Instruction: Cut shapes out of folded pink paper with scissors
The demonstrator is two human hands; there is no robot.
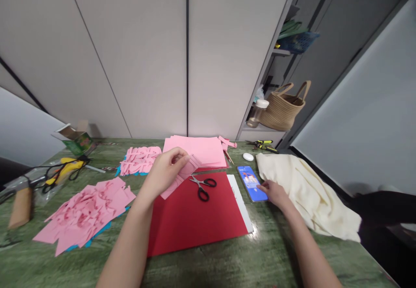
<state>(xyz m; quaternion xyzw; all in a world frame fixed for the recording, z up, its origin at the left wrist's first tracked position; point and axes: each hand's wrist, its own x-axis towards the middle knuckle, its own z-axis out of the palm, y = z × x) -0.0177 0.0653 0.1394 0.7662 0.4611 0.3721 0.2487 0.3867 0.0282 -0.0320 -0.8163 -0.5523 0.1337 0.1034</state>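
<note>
My left hand (169, 169) pinches a strip of pink paper (182, 176) with drawn lines, held above the red sheet (195, 223). Beside that strip, black-handled scissors (203, 186) lie on the red sheet, blades slightly apart. My right hand (274, 192) rests at the right edge of a phone (251, 184), with fingertips touching its lit blue screen. The phone lies flat on the green table, and those fingers are partly extended. A stack of pink paper (195, 147) is behind the scissors.
Pink paper scraps (89, 210) and cut pink pieces (139, 160) lie on the left, both over blue paper. Farther left are a yellow-handled tool (66, 169) and an opened box (76, 138). Cream cloth (302, 192), a white oval object (248, 156) and pliers (263, 145) are right.
</note>
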